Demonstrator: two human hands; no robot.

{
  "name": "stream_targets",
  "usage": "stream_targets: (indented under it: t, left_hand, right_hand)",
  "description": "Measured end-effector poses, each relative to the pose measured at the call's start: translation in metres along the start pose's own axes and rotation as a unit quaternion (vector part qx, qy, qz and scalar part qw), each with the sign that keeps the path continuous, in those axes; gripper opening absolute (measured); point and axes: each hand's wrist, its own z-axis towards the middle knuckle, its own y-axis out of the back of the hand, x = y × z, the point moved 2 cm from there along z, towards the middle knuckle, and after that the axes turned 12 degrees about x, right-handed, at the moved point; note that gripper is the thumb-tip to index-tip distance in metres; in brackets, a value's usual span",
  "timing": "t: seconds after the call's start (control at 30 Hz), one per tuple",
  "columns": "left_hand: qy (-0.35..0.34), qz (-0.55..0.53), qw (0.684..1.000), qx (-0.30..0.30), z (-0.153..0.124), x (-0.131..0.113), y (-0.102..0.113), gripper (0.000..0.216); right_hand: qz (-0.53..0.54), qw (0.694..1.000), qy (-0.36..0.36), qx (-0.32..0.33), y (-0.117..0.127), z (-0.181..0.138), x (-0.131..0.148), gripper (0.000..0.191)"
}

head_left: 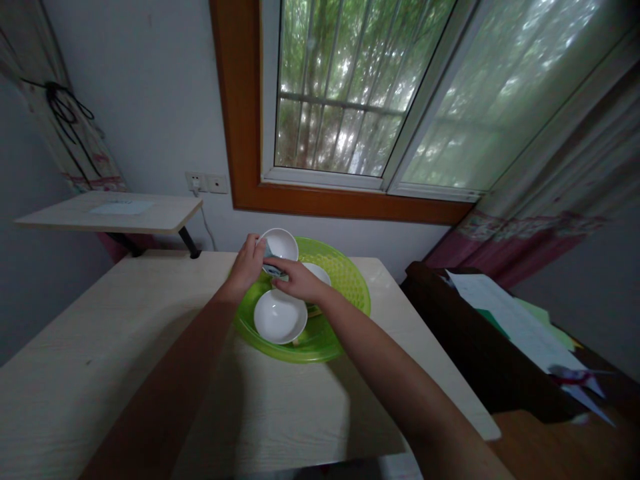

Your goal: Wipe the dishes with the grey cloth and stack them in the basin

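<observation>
A white bowl is tilted up over the far left part of a green plastic basket. My left hand grips this bowl by its left side, fingers closed on the rim. My right hand is closed on a small bluish-grey cloth that touches the bowl's near side; its exact kind is hard to make out. Below my right hand, a second white bowl lies open side up in the basket. Another white bowl is partly hidden behind my right hand.
The basket stands on a pale wooden table near its far edge. A small raised shelf is at the back left. Behind are a wall socket and a barred window. Right of the table, papers lie on dark furniture.
</observation>
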Motion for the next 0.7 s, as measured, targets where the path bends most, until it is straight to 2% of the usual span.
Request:
stream_targets:
  t: [0.1,0.23,0.47,0.7]
  left_hand:
    - [0.003,-0.006,1.0,0.002,-0.0004,-0.0012,0.0005,0.036]
    - [0.005,-0.008,1.0,0.004,-0.0006,-0.0022,0.0003,0.037]
    - [0.024,-0.009,1.0,-0.004,0.0007,0.0001,-0.0006,0.033]
    - [0.038,-0.006,0.999,-0.007,0.004,0.003,-0.0006,0.032]
  right_hand:
    - [0.031,1.0,0.0,-0.005,-0.0005,0.0007,0.0026,0.07]
    - [0.024,0.999,-0.023,-0.001,0.0003,0.0012,0.0033,0.069]
    - [-0.038,0.999,-0.03,-0.003,-0.0017,0.0028,-0.0025,0.056]
    - [-0.164,0.982,-0.086,0.043,0.0004,0.0023,0.0014,0.046]
